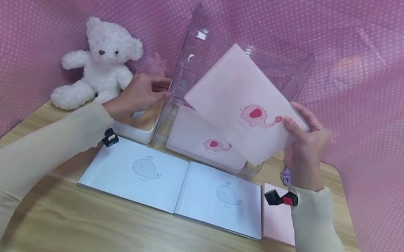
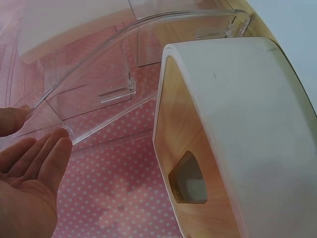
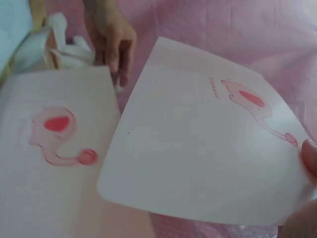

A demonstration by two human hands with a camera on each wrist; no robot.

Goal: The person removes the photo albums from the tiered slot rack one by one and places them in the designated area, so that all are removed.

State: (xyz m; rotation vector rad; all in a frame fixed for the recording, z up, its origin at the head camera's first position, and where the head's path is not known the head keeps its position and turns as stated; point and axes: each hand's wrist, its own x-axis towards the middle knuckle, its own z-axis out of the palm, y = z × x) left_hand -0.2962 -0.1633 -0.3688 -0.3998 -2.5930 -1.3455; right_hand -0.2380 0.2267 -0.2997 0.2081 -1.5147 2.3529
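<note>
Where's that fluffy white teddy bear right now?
In the head view, the white teddy bear sits at the back left of the wooden table, just left of the left hand.

White teddy bear (image 1: 101, 67) before pink dotted cloth (image 1: 247, 0)

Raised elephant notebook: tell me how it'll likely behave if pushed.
The notebook is probably fairly stiff: it extends nearly flat from the right hand at one end. It seems light enough for that single hand. Its smooth, faintly shiny cover may be slippery.
</note>
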